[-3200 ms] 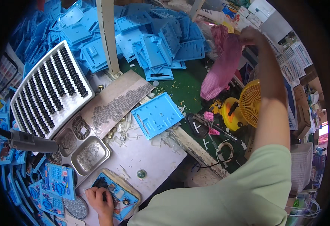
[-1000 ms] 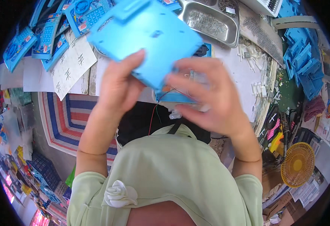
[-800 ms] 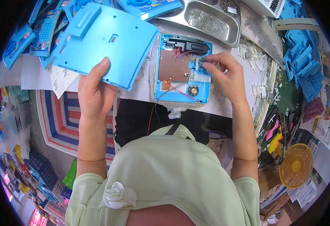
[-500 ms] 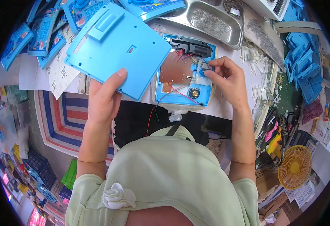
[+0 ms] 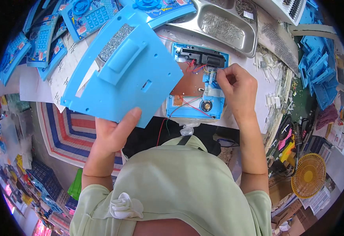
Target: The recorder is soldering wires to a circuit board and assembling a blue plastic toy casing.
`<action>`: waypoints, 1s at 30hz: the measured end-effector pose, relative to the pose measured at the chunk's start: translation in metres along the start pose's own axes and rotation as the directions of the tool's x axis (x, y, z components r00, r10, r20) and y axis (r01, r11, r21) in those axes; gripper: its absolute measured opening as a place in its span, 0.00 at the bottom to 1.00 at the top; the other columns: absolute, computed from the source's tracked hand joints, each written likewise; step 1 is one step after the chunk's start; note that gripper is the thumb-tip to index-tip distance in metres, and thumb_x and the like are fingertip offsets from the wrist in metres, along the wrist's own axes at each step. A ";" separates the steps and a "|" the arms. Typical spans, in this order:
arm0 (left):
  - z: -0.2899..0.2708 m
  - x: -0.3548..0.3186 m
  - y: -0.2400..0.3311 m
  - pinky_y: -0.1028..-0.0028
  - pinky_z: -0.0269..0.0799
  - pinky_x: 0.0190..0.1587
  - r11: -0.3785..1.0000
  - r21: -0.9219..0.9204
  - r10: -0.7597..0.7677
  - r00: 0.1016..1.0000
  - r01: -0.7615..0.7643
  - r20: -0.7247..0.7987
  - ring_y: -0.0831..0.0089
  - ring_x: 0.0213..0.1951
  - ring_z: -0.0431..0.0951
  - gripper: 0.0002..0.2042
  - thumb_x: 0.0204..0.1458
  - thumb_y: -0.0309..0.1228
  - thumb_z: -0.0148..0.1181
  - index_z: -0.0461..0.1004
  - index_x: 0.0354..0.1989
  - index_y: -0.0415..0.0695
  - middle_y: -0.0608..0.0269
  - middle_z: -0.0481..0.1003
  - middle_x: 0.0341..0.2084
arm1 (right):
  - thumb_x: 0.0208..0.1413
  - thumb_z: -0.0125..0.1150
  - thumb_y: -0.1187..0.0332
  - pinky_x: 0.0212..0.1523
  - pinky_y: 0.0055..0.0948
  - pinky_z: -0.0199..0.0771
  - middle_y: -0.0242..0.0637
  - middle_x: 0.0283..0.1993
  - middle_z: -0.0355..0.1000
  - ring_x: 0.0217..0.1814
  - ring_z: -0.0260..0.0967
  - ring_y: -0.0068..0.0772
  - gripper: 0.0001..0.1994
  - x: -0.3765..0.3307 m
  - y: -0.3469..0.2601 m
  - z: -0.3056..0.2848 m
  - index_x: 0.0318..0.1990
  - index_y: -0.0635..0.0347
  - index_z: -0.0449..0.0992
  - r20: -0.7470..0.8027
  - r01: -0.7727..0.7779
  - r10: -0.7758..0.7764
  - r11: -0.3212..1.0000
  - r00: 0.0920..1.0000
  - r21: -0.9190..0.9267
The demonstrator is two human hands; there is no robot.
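My left hand (image 5: 119,129) grips the near edge of a flat blue plastic back cover (image 5: 136,78), thumb on top, and holds it tilted over the table. To its right lies an opened blue toy housing (image 5: 215,111). Inside it are a brown circuit board (image 5: 191,80), a black module (image 5: 203,58) along the far side, a small round speaker (image 5: 206,105) and red and blue wires. At the housing's right edge my right hand (image 5: 236,84) has thumb and index finger pinched together near the wires; what they hold, if anything, is hidden.
A steel compartment tray (image 5: 250,47) of small screws stands at the back. Printed blue toy panels (image 5: 89,19) pile up far left. White plastic pieces (image 5: 274,100) lie along the right table edge, with blue cover parts (image 5: 319,74) beyond. A yellow fan (image 5: 308,176) is lower right.
The blue cover has tilted and come nearer, now overlapping the circuit board's left side. My right hand has closed into a tighter pinch at the housing's right edge.
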State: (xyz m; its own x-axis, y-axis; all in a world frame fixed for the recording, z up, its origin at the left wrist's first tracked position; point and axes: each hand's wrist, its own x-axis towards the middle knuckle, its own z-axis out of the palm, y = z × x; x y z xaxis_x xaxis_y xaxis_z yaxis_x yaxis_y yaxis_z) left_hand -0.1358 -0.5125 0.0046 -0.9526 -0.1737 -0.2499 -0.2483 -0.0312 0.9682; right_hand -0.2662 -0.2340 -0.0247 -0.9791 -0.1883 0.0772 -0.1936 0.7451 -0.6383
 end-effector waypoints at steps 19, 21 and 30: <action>0.039 0.132 0.065 0.67 0.75 0.53 0.936 0.064 0.269 0.819 -0.347 0.506 0.66 0.50 0.79 0.21 0.59 0.31 0.56 0.70 0.60 0.38 0.53 0.78 0.49 | 0.62 0.64 0.71 0.17 0.15 0.49 0.28 0.37 0.73 0.20 0.56 0.10 0.19 0.022 -0.007 -0.066 0.58 0.62 0.69 0.071 -0.114 0.128 0.365 0.989 0.924; 0.026 0.157 0.043 0.66 0.75 0.53 0.712 0.379 0.339 0.762 -0.591 0.551 0.63 0.49 0.81 0.23 0.56 0.30 0.51 0.69 0.62 0.42 0.51 0.79 0.49 | 0.66 0.58 0.70 0.15 0.14 0.47 0.23 0.30 0.69 0.15 0.48 0.09 0.17 0.006 0.009 -0.083 0.59 0.61 0.67 -0.005 -0.130 0.314 0.407 0.949 0.904; 0.027 0.160 0.006 0.64 0.78 0.37 0.116 0.678 0.491 0.635 -0.726 0.596 0.57 0.36 0.81 0.14 0.56 0.25 0.58 0.74 0.52 0.41 0.55 0.79 0.37 | 0.65 0.61 0.68 0.13 0.14 0.49 0.29 0.37 0.73 0.16 0.52 0.11 0.21 -0.043 0.059 -0.084 0.61 0.62 0.64 -0.016 -0.076 0.275 0.321 0.961 0.944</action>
State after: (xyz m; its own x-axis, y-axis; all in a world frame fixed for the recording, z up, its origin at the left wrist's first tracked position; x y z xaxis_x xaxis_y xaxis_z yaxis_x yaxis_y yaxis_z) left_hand -0.2945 -0.5136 -0.0295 -0.8317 0.4613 0.3090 0.5436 0.7896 0.2846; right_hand -0.2405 -0.1284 -0.0016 -0.9955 0.0339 -0.0886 0.0711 -0.3509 -0.9337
